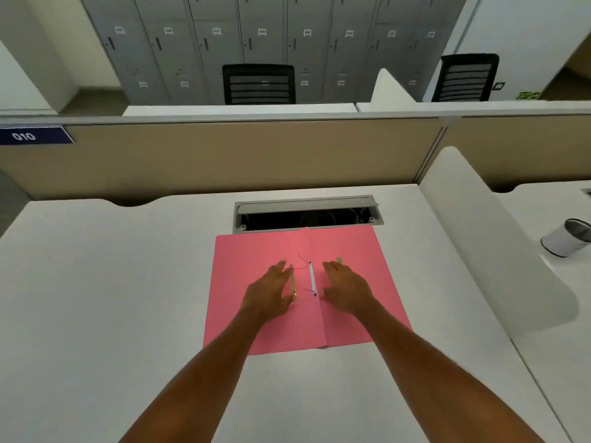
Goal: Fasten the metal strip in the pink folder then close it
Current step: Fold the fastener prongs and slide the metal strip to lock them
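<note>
I see an evenly lit room, bright and soft, with light that seems to fall from overhead; shadows are faint, only a pale grey edge under the right divider (pixel 499 251) and beneath my forearms; the white desk (pixel 96 298) looks slightly washed out but shows no hard glare; the whole picture is a little soft, the locker labels (pixel 262 32) unreadable; straight lines bow toward the edges, the far partition (pixel 224 155) curving and the corners stretched.
</note>
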A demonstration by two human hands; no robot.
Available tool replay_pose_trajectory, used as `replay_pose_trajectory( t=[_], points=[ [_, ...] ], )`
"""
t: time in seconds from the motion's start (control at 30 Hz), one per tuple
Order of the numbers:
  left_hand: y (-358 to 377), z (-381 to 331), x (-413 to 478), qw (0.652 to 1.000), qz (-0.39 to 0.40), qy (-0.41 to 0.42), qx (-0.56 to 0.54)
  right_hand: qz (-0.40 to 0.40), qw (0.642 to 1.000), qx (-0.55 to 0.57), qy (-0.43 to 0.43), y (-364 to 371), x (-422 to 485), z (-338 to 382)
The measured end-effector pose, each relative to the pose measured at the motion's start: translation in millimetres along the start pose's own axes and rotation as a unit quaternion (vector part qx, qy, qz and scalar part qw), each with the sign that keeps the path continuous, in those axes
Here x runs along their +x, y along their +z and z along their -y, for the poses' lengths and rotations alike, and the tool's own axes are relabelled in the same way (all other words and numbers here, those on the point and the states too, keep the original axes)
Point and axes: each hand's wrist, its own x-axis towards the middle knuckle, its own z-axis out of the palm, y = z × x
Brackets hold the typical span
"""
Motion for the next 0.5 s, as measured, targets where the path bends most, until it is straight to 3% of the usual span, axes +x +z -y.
replay_pose_trajectory(
  t=[0.17, 0.37, 0.5],
  points=[
    [19, -9, 2, 0.999, 0.04, 0.007, 0.0, 0.015, 0.999, -0.049, -0.003, 13, -4, 2],
    [34, -19, 4, 0.999, 0.048, 0.015, 0.02, -0.027, 0.996, -0.076, -0.021, 27, -12, -4],
    [38, -16, 6, 0.999, 0.044, 0.013, 0.006, -0.07, 0.993, -0.049, 0.085, 27, -13, -12]
  ],
)
